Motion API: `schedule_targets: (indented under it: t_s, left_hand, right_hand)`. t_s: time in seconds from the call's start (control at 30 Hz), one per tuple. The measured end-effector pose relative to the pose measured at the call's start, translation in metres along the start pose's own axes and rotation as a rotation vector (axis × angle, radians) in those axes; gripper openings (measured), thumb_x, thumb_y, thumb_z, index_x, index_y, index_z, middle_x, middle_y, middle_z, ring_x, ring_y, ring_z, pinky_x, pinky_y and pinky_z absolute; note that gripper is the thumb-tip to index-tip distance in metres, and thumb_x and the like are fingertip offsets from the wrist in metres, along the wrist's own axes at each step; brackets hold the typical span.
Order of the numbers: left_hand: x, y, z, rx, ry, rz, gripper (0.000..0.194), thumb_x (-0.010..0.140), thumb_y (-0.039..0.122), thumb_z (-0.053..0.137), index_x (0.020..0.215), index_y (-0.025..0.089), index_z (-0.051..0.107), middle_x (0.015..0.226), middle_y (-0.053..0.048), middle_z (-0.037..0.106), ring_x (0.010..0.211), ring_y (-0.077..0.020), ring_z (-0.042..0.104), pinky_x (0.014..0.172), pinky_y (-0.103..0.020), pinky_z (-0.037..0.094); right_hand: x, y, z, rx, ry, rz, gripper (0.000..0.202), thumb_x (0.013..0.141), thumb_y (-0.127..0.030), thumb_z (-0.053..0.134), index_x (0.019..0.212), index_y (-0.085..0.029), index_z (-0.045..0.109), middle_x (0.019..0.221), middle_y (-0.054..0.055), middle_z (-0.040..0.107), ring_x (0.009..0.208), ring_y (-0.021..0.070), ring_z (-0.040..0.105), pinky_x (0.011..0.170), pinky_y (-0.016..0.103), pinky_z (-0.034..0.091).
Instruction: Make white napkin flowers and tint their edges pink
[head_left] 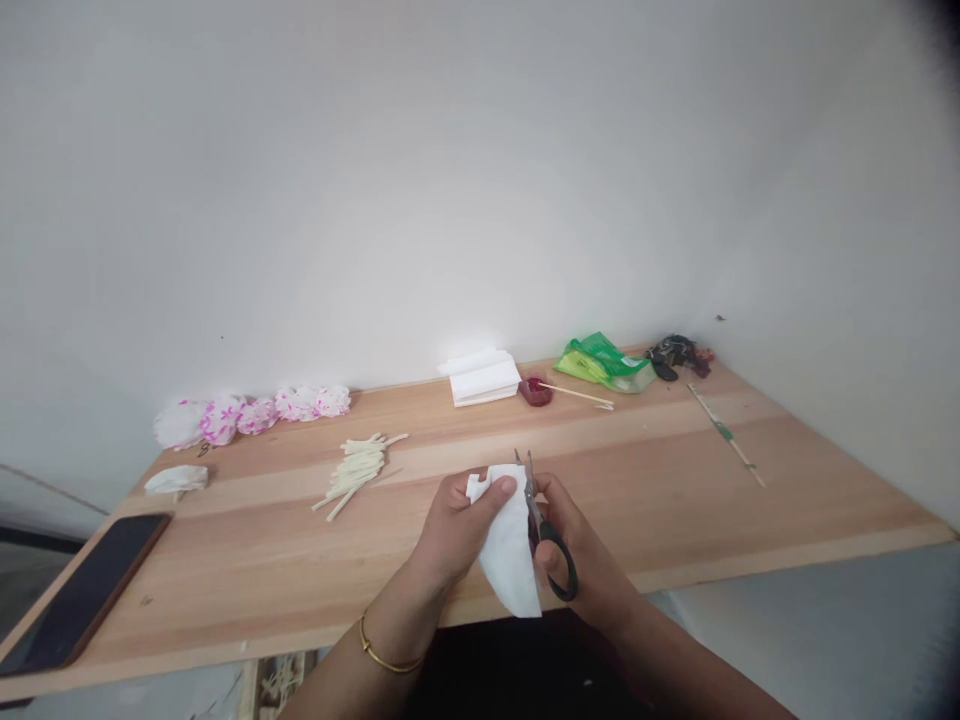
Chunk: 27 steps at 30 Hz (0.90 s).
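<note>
My left hand (459, 525) pinches a folded piece of white tissue paper (510, 560) with the thumb on top, over the table's front part. The tissue has a curved left edge and hangs down to a point. In my right hand (574, 545) is a pair of black-handled scissors (562, 570), gripped through the finger loops. Their blades point away from me, slightly apart, right along the tissue's right edge. Whether the blades are touching the paper I cannot tell.
Pink-and-white paper flowers (259, 415) line the back left, near a small white bundle (177, 479) and a phone (86, 590). Pale sticks (356, 470) lie mid-table. Behind are stacked white tissues (484, 380), a dark red dish (536, 392), a green packet (604, 362) and a green-banded stick (724, 432).
</note>
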<state>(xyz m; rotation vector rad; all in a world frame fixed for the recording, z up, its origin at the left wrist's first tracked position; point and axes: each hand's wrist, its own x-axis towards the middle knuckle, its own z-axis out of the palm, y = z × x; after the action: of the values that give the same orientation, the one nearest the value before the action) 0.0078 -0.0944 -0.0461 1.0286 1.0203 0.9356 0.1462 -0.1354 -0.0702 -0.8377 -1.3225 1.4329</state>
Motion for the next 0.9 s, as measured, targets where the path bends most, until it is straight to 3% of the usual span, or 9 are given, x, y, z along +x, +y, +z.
schedule_targets:
  t_s: [0.13, 0.37, 0.67, 0.9]
  left_hand:
    - [-0.0001, 0.0009, -0.0001, 0.017, -0.009, -0.003, 0.035, 0.07, 0.046, 0.071, 0.063, 0.013, 0.059, 0.051, 0.002, 0.058, 0.042, -0.0077, 0.049, 0.042, -0.018, 0.035]
    - [-0.0016, 0.0057, -0.0014, 0.103, -0.033, 0.031, 0.034, 0.073, 0.045, 0.068, 0.064, 0.013, 0.062, 0.055, 0.0, 0.061, 0.047, -0.0092, 0.052, 0.045, -0.019, 0.036]
    - [-0.0017, 0.005, -0.0031, 0.136, -0.016, 0.04, 0.035, 0.073, 0.045, 0.067, 0.06, 0.014, 0.057, 0.049, 0.002, 0.057, 0.043, -0.0088, 0.049, 0.044, -0.019, 0.035]
    - [-0.0027, 0.0075, -0.0031, 0.149, -0.076, 0.065, 0.032, 0.077, 0.043, 0.064, 0.064, 0.014, 0.062, 0.056, -0.001, 0.063, 0.048, -0.0109, 0.055, 0.047, -0.02, 0.04]
  right_hand:
    - [-0.0006, 0.0021, -0.0003, -0.033, 0.047, -0.005, 0.063, 0.068, -0.077, 0.053, 0.093, -0.024, 0.032, 0.063, -0.006, 0.042, 0.055, 0.0104, 0.034, 0.048, 0.022, 0.026]
    - [0.0014, -0.0037, 0.0009, -0.031, -0.01, -0.003, 0.066, 0.068, -0.077, 0.053, 0.1, -0.023, 0.033, 0.073, -0.001, 0.05, 0.06, 0.0126, 0.043, 0.052, 0.023, 0.033]
    - [0.0003, 0.0024, -0.0036, -0.027, 0.032, 0.031, 0.062, 0.068, -0.075, 0.056, 0.092, -0.023, 0.034, 0.062, -0.006, 0.044, 0.054, 0.0095, 0.032, 0.049, 0.022, 0.026]
    - [0.0021, -0.0026, -0.0032, -0.03, -0.027, -0.016, 0.068, 0.07, -0.076, 0.052, 0.107, -0.021, 0.039, 0.075, 0.0, 0.048, 0.063, 0.0125, 0.042, 0.054, 0.023, 0.035]
